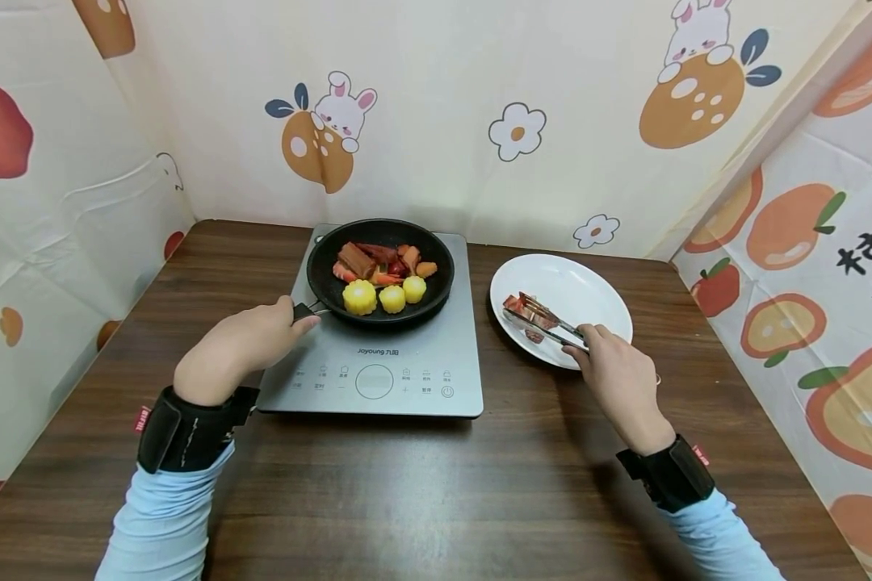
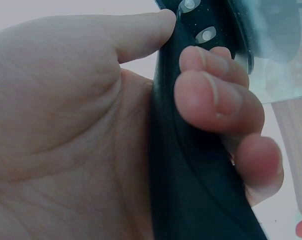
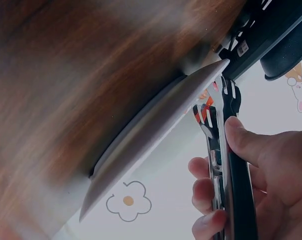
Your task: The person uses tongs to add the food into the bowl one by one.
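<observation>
My left hand (image 1: 243,347) grips the black handle (image 2: 191,165) of a frying pan (image 1: 380,317), its fingers curled round it in the left wrist view. The pan sits on an induction cooker (image 1: 298,375). Reddish-brown meat pieces (image 1: 356,258) lie in its back part, with yellow corn chunks (image 1: 359,298) in front. Over a white plate (image 1: 589,282) to the right, my right hand (image 1: 618,383) holds metal tongs (image 1: 563,326) with fork-like tips. The tips are at several pieces of reddish meat (image 1: 534,335) near the plate's left side. In the right wrist view, thumb and fingers squeeze the tongs (image 3: 226,160).
The brown wooden table (image 1: 407,500) carries the cooker and plate. Touch controls and a round dial (image 1: 374,382) mark the cooker's front. A fruit-and-rabbit patterned cloth (image 1: 436,121) hangs behind the table, with similar cloth on both sides.
</observation>
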Available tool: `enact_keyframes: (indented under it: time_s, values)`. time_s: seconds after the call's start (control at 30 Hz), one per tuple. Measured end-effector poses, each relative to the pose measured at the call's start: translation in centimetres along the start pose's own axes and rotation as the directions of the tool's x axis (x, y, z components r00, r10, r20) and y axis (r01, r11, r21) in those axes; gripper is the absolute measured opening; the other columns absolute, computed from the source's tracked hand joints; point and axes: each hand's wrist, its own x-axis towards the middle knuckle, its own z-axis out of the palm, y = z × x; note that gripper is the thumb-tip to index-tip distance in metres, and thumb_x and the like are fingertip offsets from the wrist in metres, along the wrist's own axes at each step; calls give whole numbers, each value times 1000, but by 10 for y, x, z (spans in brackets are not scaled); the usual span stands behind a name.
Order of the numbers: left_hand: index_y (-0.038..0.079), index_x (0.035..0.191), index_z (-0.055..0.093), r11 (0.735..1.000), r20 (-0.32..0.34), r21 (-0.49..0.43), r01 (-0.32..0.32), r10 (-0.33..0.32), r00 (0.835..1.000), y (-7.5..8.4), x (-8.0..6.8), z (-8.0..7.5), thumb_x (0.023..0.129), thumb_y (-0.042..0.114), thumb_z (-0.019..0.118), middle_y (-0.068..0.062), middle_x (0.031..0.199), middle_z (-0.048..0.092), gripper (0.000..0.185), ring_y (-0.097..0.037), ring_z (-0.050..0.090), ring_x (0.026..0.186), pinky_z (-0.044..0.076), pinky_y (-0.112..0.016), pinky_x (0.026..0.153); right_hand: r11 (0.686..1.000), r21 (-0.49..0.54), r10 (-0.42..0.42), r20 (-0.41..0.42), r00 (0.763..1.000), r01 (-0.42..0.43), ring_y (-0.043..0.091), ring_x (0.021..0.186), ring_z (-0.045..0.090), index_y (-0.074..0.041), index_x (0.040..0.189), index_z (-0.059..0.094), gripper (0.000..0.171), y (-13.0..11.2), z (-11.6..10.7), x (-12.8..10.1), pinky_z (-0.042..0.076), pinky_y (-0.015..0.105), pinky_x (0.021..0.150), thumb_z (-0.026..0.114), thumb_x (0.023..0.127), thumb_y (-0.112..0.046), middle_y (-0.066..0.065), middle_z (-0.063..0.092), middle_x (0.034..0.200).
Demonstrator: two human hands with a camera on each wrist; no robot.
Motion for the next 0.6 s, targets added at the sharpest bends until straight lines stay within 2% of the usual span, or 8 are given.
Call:
enact_keyframes:
  time_s: [0.23, 0.4, 0.6]
  values:
    - [-19, 150, 21, 1000, 3, -4, 4, -4, 1000, 1, -1, 0, 111, 46, 30, -43, 144, 44, 76, -49, 59, 120, 50, -59, 93, 1000, -6, 14, -33, 999, -15, 22, 52, 51, -9, 89, 60, 21, -1, 0, -3, 29, 34, 44, 75, 92, -23, 7, 61, 74]
    - [-19, 150, 22, 1000, -3, 1, 2, -2, 1000, 2, -2, 0, 111, 46, 29, -43, 144, 43, 76, -50, 58, 122, 49, -61, 94, 998, -5, 65, -57, 996, -65, 24, 47, 48, -11, 87, 60, 18, 1, -2, -3, 26, 35, 42, 73, 94, -22, 7, 59, 71]
    - [-19, 150, 21, 1000, -2, 0, 5, -5, 1000, 2, -2, -1, 111, 47, 28, -43, 145, 42, 77, -52, 56, 124, 49, -62, 95, 993, 3, 120, -31, 992, -120, 22, 47, 45, -11, 88, 61, 17, 5, -5, -3, 24, 33, 43, 68, 98, -23, 8, 60, 72]
